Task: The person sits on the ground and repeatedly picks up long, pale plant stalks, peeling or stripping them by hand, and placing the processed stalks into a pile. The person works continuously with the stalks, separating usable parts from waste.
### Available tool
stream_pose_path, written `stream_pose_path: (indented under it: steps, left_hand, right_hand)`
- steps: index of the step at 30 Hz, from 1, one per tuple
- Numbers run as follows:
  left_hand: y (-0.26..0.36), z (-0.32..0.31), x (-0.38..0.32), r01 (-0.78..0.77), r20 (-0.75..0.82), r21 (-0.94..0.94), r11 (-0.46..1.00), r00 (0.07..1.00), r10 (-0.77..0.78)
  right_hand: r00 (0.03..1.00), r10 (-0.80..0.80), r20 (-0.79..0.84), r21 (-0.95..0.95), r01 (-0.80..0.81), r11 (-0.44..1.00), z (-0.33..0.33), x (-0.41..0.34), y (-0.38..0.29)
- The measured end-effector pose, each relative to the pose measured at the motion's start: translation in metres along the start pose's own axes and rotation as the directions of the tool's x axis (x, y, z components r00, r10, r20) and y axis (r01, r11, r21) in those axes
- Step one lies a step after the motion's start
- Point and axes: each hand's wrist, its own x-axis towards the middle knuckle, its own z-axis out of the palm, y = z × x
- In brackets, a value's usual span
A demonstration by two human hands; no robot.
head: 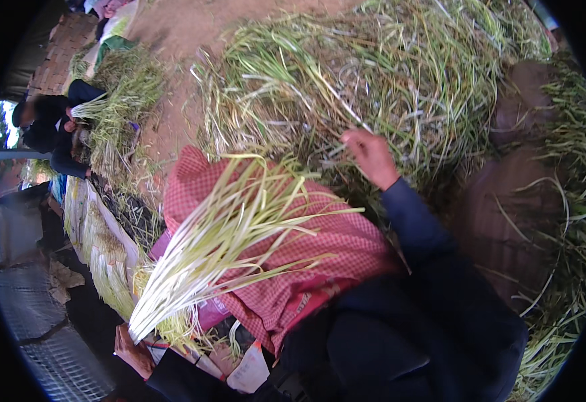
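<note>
My left hand [134, 352] grips the white stem ends of a bunch of long leafy stalks [192, 251], which look like garlic chives or young garlic. Their yellow-green leaves fan out across a red checked cloth [343, 226] over my lap. My right hand [373, 156], its fingers curled, is beyond the cloth at the near edge of a heap of loose green and dry leaves [398, 80]. A long stalk with a white end [340, 98] reaches close to its fingertips; whether the fingers hold it cannot be told.
Bundles of pale stalks [104, 266] lie on sheeting to the left. Another person [46, 123] sits at the upper left, holding stalks beside a leafy pile [122, 105]. Bare ground [177, 100] runs between the piles. Clear plastic-wrapped blocks [61, 357] are at the lower left.
</note>
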Motion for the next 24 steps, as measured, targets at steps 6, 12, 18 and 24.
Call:
stream_pose_path:
  steps: [6,12,18,24]
  left_hand:
    - [-0.008,0.011,-0.001,0.037,-0.046,0.013,0.999,0.998,-0.036]
    - [-0.013,0.011,-0.002,0.014,-0.069,0.131,0.991,0.998,-0.005]
    - [-0.007,0.005,-0.002,0.085,-0.046,0.121,0.989,0.996,-0.080]
    - [-0.005,0.001,0.001,0.020,-0.070,0.094,0.995,0.997,-0.013]
  right_hand:
    - [0.983,0.113,0.147,-0.396,-0.047,0.917,-0.050,-0.022,0.034]
    - [0.895,-0.012,0.446,-0.535,0.278,0.797,-0.034,-0.032,-0.006]
    - [0.873,-0.269,0.407,0.042,0.276,0.960,0.001,-0.022,-0.084]
    - [0.802,-0.380,0.461,0.117,0.369,0.922,0.021,-0.010,-0.103]
